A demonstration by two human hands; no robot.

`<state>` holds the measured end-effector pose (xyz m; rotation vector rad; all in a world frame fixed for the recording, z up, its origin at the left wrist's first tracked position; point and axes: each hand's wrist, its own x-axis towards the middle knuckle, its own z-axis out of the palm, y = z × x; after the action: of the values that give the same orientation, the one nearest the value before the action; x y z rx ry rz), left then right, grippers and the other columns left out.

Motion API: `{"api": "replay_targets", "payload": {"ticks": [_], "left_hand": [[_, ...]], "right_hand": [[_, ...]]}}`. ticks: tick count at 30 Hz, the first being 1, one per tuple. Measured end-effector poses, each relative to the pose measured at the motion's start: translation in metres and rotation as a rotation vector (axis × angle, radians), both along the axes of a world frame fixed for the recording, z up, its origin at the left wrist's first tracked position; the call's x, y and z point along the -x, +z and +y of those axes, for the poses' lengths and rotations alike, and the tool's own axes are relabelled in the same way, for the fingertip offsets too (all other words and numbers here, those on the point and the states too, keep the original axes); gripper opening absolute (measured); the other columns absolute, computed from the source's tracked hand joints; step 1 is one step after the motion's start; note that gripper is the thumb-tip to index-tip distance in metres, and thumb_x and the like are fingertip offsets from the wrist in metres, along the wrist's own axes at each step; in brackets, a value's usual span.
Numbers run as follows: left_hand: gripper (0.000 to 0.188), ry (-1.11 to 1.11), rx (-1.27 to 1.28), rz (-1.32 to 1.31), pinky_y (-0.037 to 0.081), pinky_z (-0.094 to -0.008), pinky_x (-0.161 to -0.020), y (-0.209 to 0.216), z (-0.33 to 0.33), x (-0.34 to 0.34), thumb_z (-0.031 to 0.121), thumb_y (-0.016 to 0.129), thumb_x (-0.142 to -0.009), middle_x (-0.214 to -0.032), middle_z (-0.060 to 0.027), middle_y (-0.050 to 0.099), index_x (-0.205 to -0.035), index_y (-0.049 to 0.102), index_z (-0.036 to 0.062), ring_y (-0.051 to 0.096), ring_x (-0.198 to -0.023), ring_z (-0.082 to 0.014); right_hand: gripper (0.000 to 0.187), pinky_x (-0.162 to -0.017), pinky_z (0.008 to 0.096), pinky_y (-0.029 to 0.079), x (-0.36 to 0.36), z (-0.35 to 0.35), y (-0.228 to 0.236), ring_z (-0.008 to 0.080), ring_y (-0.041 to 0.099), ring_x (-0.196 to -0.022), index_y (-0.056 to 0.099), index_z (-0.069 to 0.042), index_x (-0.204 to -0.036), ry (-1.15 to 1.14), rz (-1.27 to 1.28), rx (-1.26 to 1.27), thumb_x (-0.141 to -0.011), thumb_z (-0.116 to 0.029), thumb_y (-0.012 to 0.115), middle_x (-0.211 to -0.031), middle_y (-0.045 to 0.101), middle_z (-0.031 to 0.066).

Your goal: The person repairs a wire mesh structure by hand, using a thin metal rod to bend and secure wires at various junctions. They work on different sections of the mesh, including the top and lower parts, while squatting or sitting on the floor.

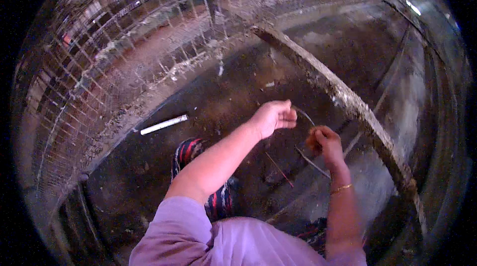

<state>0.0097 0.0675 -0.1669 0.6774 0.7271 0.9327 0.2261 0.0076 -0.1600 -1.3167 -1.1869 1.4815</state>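
Observation:
Both arms reach forward over the dark floor. My left hand is closed, its fingertips pinching one end of a thin, pale, curved strand. The strand arcs across the short gap to my right hand, which is closed on its other part and wears a thin gold-coloured bracelet on the wrist. Beside the right fingers is a blurred brown patch that I cannot make out. Another pale length runs below the right hand; whether it belongs to the same strand cannot be told.
A long, rough wooden beam slants across the right side. Wire mesh lines the left and far sides above a low ledge. A white tube-like stick lies on the floor to the left, and a thin reddish stick lies below my hands.

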Motion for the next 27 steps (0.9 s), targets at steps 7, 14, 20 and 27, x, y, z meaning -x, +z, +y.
{"api": "replay_targets", "payload": {"ticks": [7, 14, 20, 27], "left_hand": [[0.030, 0.077, 0.101, -0.536, 0.038, -0.0514, -0.100, 0.003, -0.014, -0.020, 0.022, 0.039, -0.097, -0.110, -0.0199, 0.059, -0.077, 0.054, 0.0054, 0.051, -0.112, -0.0352], [0.023, 0.224, 0.058, -0.512, 0.039, -0.0563, -0.097, -0.011, -0.018, -0.032, 0.014, 0.043, -0.094, -0.108, -0.0147, 0.060, -0.076, 0.056, 0.0071, 0.055, -0.107, -0.0315], [0.014, 0.249, 0.042, -0.305, 0.046, -0.0514, -0.093, 0.006, -0.015, -0.032, 0.001, 0.048, -0.087, -0.101, -0.0121, 0.060, -0.075, 0.051, 0.0077, 0.056, -0.104, -0.0306], [0.006, 0.060, -0.082, -0.092, 0.041, -0.0526, -0.098, 0.046, 0.000, -0.007, 0.005, 0.051, -0.087, -0.110, -0.0158, 0.056, -0.082, 0.050, 0.0022, 0.052, -0.111, -0.0351]], "right_hand": [[0.021, -0.072, 0.0358, 0.051, 0.036, -0.014, -0.009, 0.0256, 0.064, -0.090, 0.052, -0.007, -0.097, 0.034, 0.485, 0.297, -0.096, -0.025, 0.041, -0.099, 0.064, 0.0138], [0.021, -0.061, 0.0321, 0.050, 0.051, -0.023, 0.000, 0.0208, 0.061, -0.066, 0.050, -0.008, -0.099, 0.075, 0.608, 0.392, -0.098, -0.023, 0.036, -0.087, 0.064, 0.0114], [0.023, -0.040, 0.0245, 0.030, 0.049, -0.022, 0.006, 0.0096, 0.039, -0.042, 0.057, -0.009, -0.102, 0.074, 0.290, 0.243, -0.096, -0.022, 0.039, -0.062, 0.057, 0.0042], [0.022, -0.041, 0.0236, 0.029, 0.044, -0.008, 0.030, 0.0072, 0.037, -0.045, 0.062, -0.007, -0.101, 0.094, 0.221, 0.113, -0.095, -0.018, 0.043, -0.060, 0.050, -0.0011]]}}
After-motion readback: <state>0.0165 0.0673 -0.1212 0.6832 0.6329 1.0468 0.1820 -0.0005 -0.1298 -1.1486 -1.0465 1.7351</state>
